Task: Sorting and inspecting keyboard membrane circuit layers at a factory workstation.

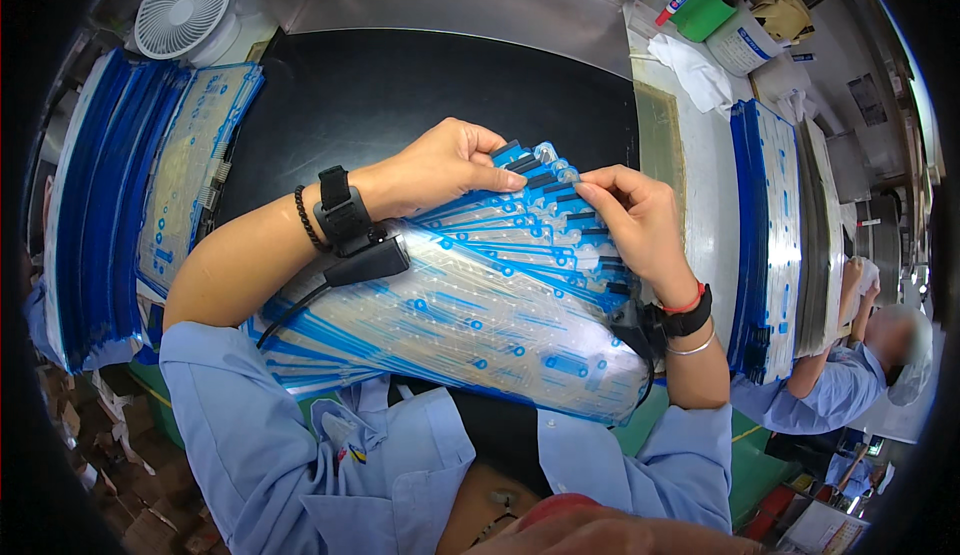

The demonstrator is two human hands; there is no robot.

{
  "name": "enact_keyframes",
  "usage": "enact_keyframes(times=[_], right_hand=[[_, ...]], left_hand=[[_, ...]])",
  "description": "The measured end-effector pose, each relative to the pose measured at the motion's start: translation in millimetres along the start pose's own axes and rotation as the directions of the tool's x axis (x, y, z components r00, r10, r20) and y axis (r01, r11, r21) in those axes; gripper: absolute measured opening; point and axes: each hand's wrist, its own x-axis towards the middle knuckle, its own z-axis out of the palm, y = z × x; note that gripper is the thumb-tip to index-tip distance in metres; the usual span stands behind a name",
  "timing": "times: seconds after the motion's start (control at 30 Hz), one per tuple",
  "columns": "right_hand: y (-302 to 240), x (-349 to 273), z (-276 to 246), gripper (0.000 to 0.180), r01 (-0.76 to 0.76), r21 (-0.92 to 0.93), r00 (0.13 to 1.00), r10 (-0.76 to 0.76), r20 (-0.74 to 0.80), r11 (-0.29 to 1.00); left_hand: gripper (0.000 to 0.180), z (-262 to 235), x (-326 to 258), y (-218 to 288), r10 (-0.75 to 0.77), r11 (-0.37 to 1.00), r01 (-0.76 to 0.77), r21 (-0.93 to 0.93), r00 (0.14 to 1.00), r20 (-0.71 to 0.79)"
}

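Note:
A fanned stack of clear plastic film sheets [480, 300] with blue printing lies across my lap and the near table edge. Its far ends spread into narrow blue tabs with black tips. My left hand [450, 170] pinches the tabs at the left of the fan between thumb and fingers. At the right of the fan, my right hand [640, 220] has its thumb and forefinger closed on the edge of a tab. How many sheets each hand grips is too fine to tell. A black module with a cable [368, 261] hangs at my left wrist, over the sheets.
The black work mat [330, 95] lies beyond my hands. Tall stacks of blue-edged sheets stand at the left [110, 205] and right [768, 245]. A white fan [183, 10], a white cloth [692, 70] and a white tub [742, 43] sit farther back. Another person [830, 385] works at the right.

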Motion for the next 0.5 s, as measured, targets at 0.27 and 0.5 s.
enact_keyframes(times=[0.27,0.5], right_hand=[[0.6,-1.1,-0.7,0.015,-0.053,0.018,0.999,0.053,0.007,0.998],[6.1,3.5,-1.6,0.017,-0.122,0.094,0.992,0.119,0.038,0.988]], left_hand=[[0.018,0.4,0.1,1.3,-0.015,0.999,0.015,-0.028,1.000,0.003],[0.021,-5.7,0.0,-3.2,0.034,0.999,-0.033,-0.029,0.997,0.066]])
